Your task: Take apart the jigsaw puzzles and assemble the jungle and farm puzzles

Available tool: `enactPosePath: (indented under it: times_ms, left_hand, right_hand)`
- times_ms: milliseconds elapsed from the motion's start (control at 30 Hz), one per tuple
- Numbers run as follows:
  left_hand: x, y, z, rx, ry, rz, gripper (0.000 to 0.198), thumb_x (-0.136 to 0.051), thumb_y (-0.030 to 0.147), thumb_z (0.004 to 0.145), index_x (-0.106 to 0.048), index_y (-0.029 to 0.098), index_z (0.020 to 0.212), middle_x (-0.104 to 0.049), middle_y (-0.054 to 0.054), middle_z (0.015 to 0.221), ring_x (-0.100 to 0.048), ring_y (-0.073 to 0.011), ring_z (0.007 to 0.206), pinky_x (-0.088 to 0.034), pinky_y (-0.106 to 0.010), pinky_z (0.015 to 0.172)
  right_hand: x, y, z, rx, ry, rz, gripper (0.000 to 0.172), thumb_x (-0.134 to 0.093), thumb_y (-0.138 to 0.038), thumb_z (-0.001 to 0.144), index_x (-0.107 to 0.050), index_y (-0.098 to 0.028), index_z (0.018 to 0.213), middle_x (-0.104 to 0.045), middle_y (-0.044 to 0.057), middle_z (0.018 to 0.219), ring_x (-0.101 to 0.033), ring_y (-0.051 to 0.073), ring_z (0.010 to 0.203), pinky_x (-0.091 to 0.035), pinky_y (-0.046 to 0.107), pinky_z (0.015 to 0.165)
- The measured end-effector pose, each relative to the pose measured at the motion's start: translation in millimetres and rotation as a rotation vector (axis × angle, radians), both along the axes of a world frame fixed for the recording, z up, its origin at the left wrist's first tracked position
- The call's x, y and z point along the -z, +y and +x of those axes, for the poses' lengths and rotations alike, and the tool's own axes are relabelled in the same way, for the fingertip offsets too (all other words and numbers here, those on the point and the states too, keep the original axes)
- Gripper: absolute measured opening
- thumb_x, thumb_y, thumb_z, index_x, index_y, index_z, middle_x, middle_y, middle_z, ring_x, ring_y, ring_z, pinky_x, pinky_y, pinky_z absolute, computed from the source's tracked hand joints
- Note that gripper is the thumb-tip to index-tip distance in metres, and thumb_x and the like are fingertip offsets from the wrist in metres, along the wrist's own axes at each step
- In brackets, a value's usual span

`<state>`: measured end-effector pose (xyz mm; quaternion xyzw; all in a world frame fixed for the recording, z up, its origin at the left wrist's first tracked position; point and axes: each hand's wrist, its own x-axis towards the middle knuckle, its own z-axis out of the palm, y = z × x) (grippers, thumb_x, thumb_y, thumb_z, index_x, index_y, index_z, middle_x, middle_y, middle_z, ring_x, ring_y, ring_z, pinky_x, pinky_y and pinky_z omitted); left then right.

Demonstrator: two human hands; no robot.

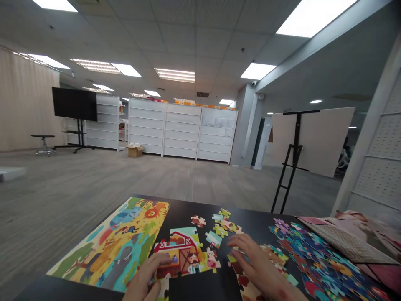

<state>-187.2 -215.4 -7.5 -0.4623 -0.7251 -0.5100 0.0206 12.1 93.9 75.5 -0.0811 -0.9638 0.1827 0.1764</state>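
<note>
Two assembled groups lie on the black counter (250, 218): a jungle-animal jigsaw (109, 242) and a part-built barn section (178, 251). Left hand (144, 278) rests against the barn section, grip unclear. Right hand (258, 263) is unclenched, fingers spread just above loose pieces (308, 251). Risk: a dragging palm could scatter these pieces or split the unsecured section.

This is a large open commercial floor, like an office or shop being fitted out: grey carpet (125, 179), a tiled ceiling (175, 33) with panel lights (174, 75), rows of bare white shelving units (181, 131), a black screen on a wheeled stand (74, 103), and a security camera (254, 83).
</note>
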Motion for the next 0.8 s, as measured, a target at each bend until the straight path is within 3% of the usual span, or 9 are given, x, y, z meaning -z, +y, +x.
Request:
enactPosePath:
  times_ms: [133,233,367,533,667,800]
  left_hand:
    - [-2.6,1,-3,0.047,0.033,0.032,0.037,-0.057,0.022,0.081,-0.073,0.029,0.114,-0.073,-0.004,0.121,-0.066,-0.0263,0.117,-0.053,-0.035,0.101]
    - [-3.4,0,-1,0.034,0.030,0.038,0.039,-0.056,0.017,0.078,-0.072,0.028,0.113,-0.073,-0.004,0.120,-0.067,-0.0252,0.115,-0.054,-0.034,0.100]
    - [-10.0,0,7,0.023,0.034,0.000,0.050,-0.048,0.008,0.070,-0.069,0.024,0.113,-0.071,-0.006,0.121,-0.065,-0.0233,0.115,-0.052,-0.034,0.101]
    - [-21.7,1,15,0.003,0.011,-0.027,0.054,-0.044,0.004,0.066,-0.066,0.022,0.112,-0.069,-0.007,0.121,-0.062,-0.0226,0.119,-0.049,-0.037,0.103]
    - [-20.4,2,15,-0.006,0.050,-0.052,0.054,-0.044,0.004,0.068,-0.065,0.022,0.114,-0.069,-0.008,0.122,-0.062,-0.0228,0.120,-0.050,-0.038,0.103]
    - [-18.7,10,18,0.019,0.212,-0.277,0.066,-0.053,0.007,0.067,-0.062,0.026,0.129,-0.061,-0.006,0.141,-0.053,-0.0292,0.132,-0.044,-0.046,0.110]
  right_hand:
    - [3.5,4,-77,-0.013,-0.041,-0.018,0.035,-0.043,-0.023,0.094,-0.069,-0.019,0.117,-0.069,0.012,0.124,-0.059,0.027,0.122,-0.040,0.044,0.111]
    - [8.9,3,-129,-0.094,-0.114,-0.022,0.044,-0.046,-0.018,0.090,-0.064,-0.018,0.130,-0.064,0.011,0.136,-0.055,0.024,0.130,-0.038,0.036,0.113]
    - [9.4,3,-168,-0.163,-0.224,-0.040,0.057,-0.057,-0.011,0.076,-0.064,-0.019,0.133,-0.069,0.009,0.131,-0.059,0.026,0.125,-0.040,0.034,0.109]
    - [0.7,11,-176,-0.075,-0.238,-0.089,0.064,-0.065,-0.009,0.063,-0.065,-0.015,0.127,-0.070,0.012,0.117,-0.066,0.026,0.108,-0.047,0.032,0.094]
    - [-8.5,11,-158,-0.035,-0.153,-0.204,0.026,-0.055,-0.024,0.083,-0.066,-0.017,0.105,-0.070,0.005,0.092,-0.068,0.018,0.079,-0.051,0.028,0.071]
    - [-7.1,5,-121,-0.071,-0.075,-0.331,0.028,-0.048,-0.043,0.089,-0.060,-0.019,0.099,-0.062,0.000,0.076,-0.064,0.017,0.071,-0.050,0.028,0.064]
